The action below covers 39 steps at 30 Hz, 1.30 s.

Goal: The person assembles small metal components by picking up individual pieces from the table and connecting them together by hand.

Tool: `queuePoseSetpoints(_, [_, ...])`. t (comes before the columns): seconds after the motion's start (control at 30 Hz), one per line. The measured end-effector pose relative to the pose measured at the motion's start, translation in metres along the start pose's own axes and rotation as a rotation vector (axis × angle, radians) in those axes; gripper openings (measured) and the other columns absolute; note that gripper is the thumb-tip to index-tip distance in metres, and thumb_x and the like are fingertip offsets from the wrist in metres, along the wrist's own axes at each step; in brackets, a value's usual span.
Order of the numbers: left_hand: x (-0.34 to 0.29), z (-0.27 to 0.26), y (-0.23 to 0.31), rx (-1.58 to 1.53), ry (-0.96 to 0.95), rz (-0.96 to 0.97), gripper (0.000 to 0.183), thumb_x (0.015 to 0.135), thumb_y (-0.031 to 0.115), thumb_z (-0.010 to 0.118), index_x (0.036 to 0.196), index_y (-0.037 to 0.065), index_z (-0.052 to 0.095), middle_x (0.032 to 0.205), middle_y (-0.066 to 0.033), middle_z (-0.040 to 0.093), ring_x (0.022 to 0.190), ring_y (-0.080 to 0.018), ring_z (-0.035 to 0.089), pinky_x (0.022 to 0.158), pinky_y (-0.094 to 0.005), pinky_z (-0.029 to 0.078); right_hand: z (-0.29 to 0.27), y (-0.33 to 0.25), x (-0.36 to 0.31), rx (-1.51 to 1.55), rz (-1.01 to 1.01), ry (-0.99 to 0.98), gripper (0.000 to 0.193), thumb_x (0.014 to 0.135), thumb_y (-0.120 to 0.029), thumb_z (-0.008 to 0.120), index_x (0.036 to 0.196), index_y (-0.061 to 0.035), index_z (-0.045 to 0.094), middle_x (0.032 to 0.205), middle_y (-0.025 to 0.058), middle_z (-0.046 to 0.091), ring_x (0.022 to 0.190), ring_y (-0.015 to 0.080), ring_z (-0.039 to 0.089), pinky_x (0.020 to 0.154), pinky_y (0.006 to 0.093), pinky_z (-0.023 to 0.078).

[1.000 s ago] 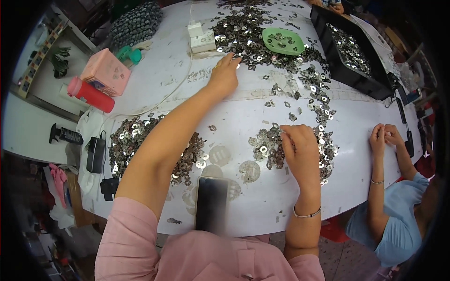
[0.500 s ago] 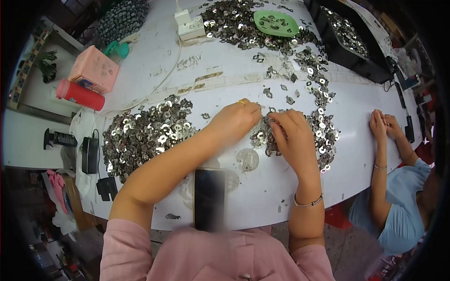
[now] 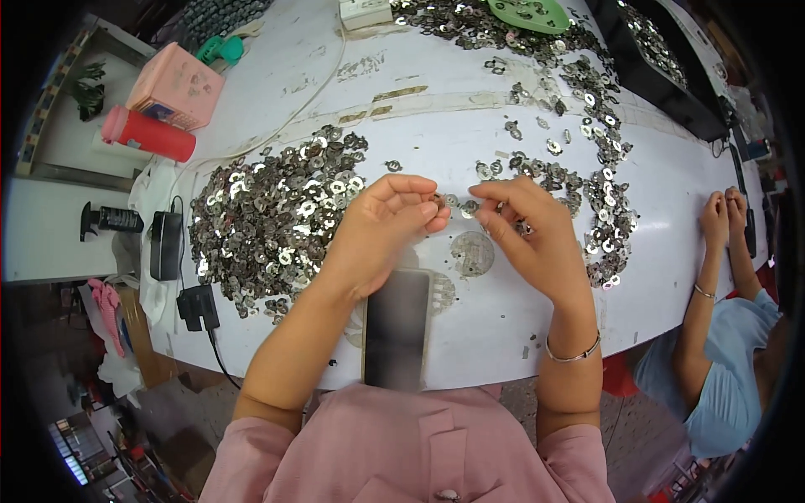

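Note:
My left hand (image 3: 387, 225) is turned palm inward above the table, its fingers curled and the thumb pressed in on a small metal part (image 3: 439, 201). Facing it, my right hand (image 3: 535, 235) pinches another small ring-shaped metal part (image 3: 470, 210) between thumb and forefinger. The two hands are a short gap apart, with shiny pieces between the fingertips. Beyond my right hand lies a small heap of similar parts (image 3: 549, 174). A large pile of metal parts (image 3: 268, 210) spreads left of my left hand.
A phone (image 3: 396, 331) lies in front of me. At left are a red bottle (image 3: 149, 134), a pink box (image 3: 178, 88) and a black adapter (image 3: 198, 308). A green tray (image 3: 530, 15) and black bin (image 3: 671, 75) stand at the back. A co-worker's hands (image 3: 723, 218) are at right.
My hands have drawn back from the small heap. The left has turned palm inward, and metal parts now show between the fingertips. The whole view has shifted slightly.

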<state>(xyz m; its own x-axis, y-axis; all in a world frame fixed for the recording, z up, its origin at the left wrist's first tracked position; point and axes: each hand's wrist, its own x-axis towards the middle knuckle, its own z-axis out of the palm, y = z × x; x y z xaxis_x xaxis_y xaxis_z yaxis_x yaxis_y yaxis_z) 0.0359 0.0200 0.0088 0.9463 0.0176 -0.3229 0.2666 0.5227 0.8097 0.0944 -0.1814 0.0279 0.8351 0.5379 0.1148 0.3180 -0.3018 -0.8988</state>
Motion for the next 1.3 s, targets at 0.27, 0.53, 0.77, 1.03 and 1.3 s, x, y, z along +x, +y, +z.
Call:
queuePoseSetpoints(0.27, [-0.024,-0.001,-0.019,0.001,0.015,0.138,0.023,0.090,-0.004,0.053,0.113,-0.002,0.054,0.104,-0.0111,0.059,0.096,-0.0210,0.064,0.087,-0.0334,0.054,0.034,0.011,0.005,-0.466,-0.262,0.085,0.029,0.075,-0.010,0.070,0.103,-0.0092,0.065,0.092,0.0066,0.056,0.088,0.0235,0.049,0.080,0.0366,0.038])
queuePoseSetpoints(0.53, [-0.021,-0.012,-0.013,-0.355,-0.038,0.032,0.028,0.089,-0.003,0.053,0.117,0.000,0.052,0.108,-0.0096,0.056,0.107,-0.0239,0.058,0.095,-0.0350,0.048,0.039,0.023,0.008,-0.593,-0.274,0.059,0.015,0.073,-0.009,0.071,0.088,-0.0130,0.067,0.085,-0.0007,0.059,0.086,0.0211,0.051,0.086,0.0373,0.032])
queuePoseSetpoints(0.77, [-0.024,-0.007,-0.017,-0.132,0.003,0.028,0.031,0.088,-0.001,0.055,0.119,0.001,0.051,0.110,-0.0093,0.054,0.103,-0.0207,0.059,0.092,-0.0327,0.048,0.031,0.022,0.009,-0.207,-0.007,0.095,0.015,0.076,-0.005,0.069,0.090,-0.0109,0.067,0.078,0.0002,0.059,0.075,0.0182,0.052,0.077,0.0307,0.037])
queuePoseSetpoints(1.03, [-0.024,-0.010,-0.019,-0.129,0.019,0.007,0.029,0.091,0.004,0.054,0.120,0.002,0.051,0.108,-0.0063,0.058,0.102,-0.0196,0.059,0.091,-0.0333,0.046,0.033,0.015,0.014,-0.590,-0.248,0.141,0.024,0.075,-0.011,0.071,0.099,-0.0118,0.066,0.087,0.0010,0.058,0.082,0.0189,0.051,0.086,0.0358,0.034])
queuePoseSetpoints(1.3, [-0.025,-0.010,-0.019,-0.121,0.049,0.020,0.028,0.091,0.006,0.056,0.118,0.004,0.053,0.103,-0.0043,0.059,0.096,-0.0169,0.059,0.085,-0.0313,0.048,0.043,0.031,0.013,-0.781,-0.323,0.061,0.020,0.075,-0.010,0.068,0.095,-0.0130,0.066,0.090,0.0008,0.055,0.091,0.0210,0.050,0.089,0.0389,0.032])
